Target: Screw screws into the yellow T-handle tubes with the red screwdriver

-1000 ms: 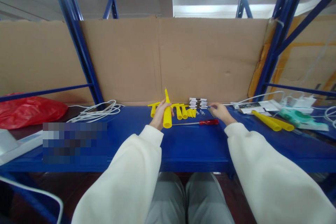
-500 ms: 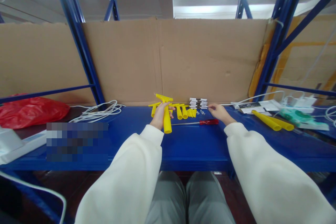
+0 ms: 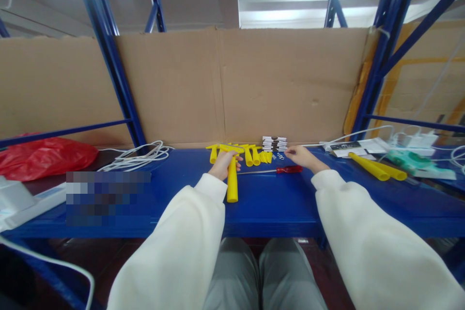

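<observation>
My left hand (image 3: 222,165) is wrapped round a yellow T-shaped handle (image 3: 232,185), its round hollow-looking grip pointing toward me and its crossbar away. My right hand (image 3: 302,156) is at the right of a small pile of shiny metal parts (image 3: 280,156), perhaps screws. Its fingertips are pinched together; whatever lies between them is too small to make out. More yellow T-shaped handles (image 3: 249,156) lie behind my left hand, beside several small yellow flat pieces (image 3: 266,157). A screwdriver (image 3: 288,169) with a red grip lies between my hands, its shaft pointing left.
Behind the metal parts is a stack of white-and-dark packets (image 3: 274,143). Two yellow tubes (image 3: 376,167) and a green-and-white package (image 3: 414,162) lie at the right. Coiled white cable (image 3: 145,156) and a red bag (image 3: 47,155) are at the left. A cardboard sheet (image 3: 254,87) closes the back.
The yellow handle in my left hand has tipped, its crossbar dropping and its grip end swinging toward me. My right hand has shifted slightly left and closer to the small metal parts.
</observation>
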### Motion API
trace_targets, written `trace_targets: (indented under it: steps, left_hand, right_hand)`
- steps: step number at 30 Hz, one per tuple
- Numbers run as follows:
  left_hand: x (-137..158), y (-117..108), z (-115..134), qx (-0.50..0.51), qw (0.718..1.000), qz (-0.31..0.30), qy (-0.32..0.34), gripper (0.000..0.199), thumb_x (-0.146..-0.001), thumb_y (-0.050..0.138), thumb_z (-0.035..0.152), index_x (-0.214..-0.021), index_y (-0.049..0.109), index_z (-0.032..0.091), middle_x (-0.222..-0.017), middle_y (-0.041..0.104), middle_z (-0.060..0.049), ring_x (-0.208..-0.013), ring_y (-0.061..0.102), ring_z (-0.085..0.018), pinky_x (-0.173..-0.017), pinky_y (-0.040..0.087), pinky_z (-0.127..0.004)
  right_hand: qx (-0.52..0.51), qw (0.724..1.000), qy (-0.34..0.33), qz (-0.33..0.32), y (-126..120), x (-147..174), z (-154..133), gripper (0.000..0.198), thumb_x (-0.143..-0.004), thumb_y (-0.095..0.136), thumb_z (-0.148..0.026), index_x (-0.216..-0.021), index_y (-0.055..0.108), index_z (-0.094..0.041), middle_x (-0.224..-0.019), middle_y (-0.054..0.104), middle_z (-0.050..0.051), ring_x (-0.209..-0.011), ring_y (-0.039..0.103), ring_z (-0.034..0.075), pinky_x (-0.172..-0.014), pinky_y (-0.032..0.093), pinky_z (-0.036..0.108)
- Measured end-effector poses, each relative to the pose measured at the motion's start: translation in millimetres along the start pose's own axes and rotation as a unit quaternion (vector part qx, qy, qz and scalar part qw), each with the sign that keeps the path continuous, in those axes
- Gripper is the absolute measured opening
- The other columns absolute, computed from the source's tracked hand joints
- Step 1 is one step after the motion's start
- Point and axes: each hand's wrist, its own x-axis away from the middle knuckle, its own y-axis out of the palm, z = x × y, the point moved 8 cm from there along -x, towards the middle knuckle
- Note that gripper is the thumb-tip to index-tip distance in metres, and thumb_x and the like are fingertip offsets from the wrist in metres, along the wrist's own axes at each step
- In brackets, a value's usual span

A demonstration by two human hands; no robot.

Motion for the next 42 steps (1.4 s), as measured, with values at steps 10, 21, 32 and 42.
trace_targets:
  steps: [10, 21, 32, 42]
  left_hand:
    - [0, 2, -3, -0.157, 0.987, -0.039, 0.008, 0.009, -0.075, 0.066, 0.007, -0.080, 0.064, 0.014, -0.052, 0.062, -0.003, -0.035, 0.048, -0.012, -0.036, 0.041, -0.021]
    - [-10, -2, -5, -0.116, 0.992, -0.038, 0.045, 0.013, -0.070, 0.069, 0.004, -0.067, 0.064, 0.016, -0.043, 0.058, -0.002, -0.031, 0.049, -0.012, -0.032, 0.039, -0.019]
    - [-7, -5, 0, -0.112, 0.993, -0.011, 0.043, 0.015, -0.073, 0.068, 0.002, -0.067, 0.063, 0.015, -0.048, 0.062, -0.004, -0.030, 0.050, -0.012, -0.031, 0.040, -0.019]
    - [-8, -5, -2, -0.094, 0.995, -0.007, 0.040, 0.014, -0.070, 0.070, 0.004, -0.076, 0.064, 0.015, -0.050, 0.061, -0.004, -0.033, 0.049, -0.012, -0.032, 0.037, -0.020]
  right_hand:
    - [-0.006, 0.980, -0.018, -0.198, 17, 26, -15, 0.049, -0.066, 0.077, -0.068, -0.085, 0.080, -0.022, -0.095, 0.078, 0.005, -0.094, 0.070, 0.027, -0.081, 0.054, 0.031]
    - [-0.030, 0.977, -0.047, -0.206, 29, 23, -17, 0.032, -0.064, 0.082, -0.051, -0.078, 0.075, -0.023, -0.095, 0.077, 0.005, -0.095, 0.069, 0.027, -0.089, 0.053, 0.035]
    - [-0.021, 0.979, -0.052, -0.197, 30, 24, -23, 0.026, -0.066, 0.081, -0.043, -0.082, 0.078, -0.024, -0.100, 0.078, 0.004, -0.098, 0.070, 0.028, -0.092, 0.053, 0.035]
    - [-0.013, 0.983, -0.068, -0.172, 29, 22, -24, 0.022, -0.067, 0.082, -0.041, -0.080, 0.078, -0.024, -0.100, 0.078, 0.004, -0.098, 0.070, 0.027, -0.091, 0.054, 0.035]
